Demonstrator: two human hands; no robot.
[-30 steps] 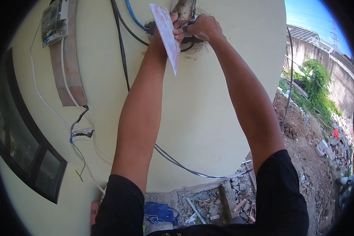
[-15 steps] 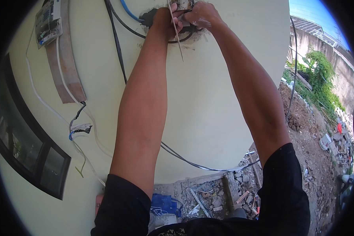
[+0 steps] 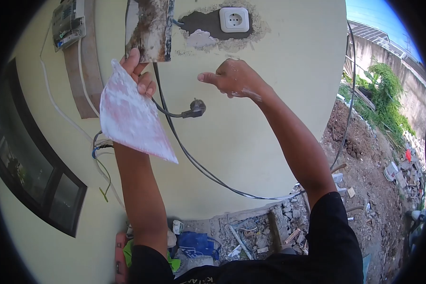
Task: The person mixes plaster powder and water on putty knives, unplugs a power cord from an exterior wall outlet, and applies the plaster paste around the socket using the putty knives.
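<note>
My left hand [image 3: 139,78] grips a thin, white-smeared triangular sheet [image 3: 130,116], a stained rectangular board [image 3: 151,31] and a black cable whose plug [image 3: 195,109] hangs to the right of the fingers. My right hand [image 3: 234,78] is off the wall surface, its fingers curled and the thumb pointing left, with white residue on the skin; nothing shows in it. Above it a white socket [image 3: 234,20] sits in the wall, its holes uncovered. Grey patching [image 3: 201,23] and a rough, lighter edge surround the socket.
An electric meter box [image 3: 68,23] is at upper left, above a dark-framed window [image 3: 38,189]. Loose cables [image 3: 213,177] loop across the wall. Rubble [image 3: 255,232] and a blue bag [image 3: 196,244] lie below. Soil, plants and a boundary wall [image 3: 393,52] are at right.
My left hand has moved left and down from the socket area with the sheet, board and plug. My right hand has dropped slightly away. The socket has come into view.
</note>
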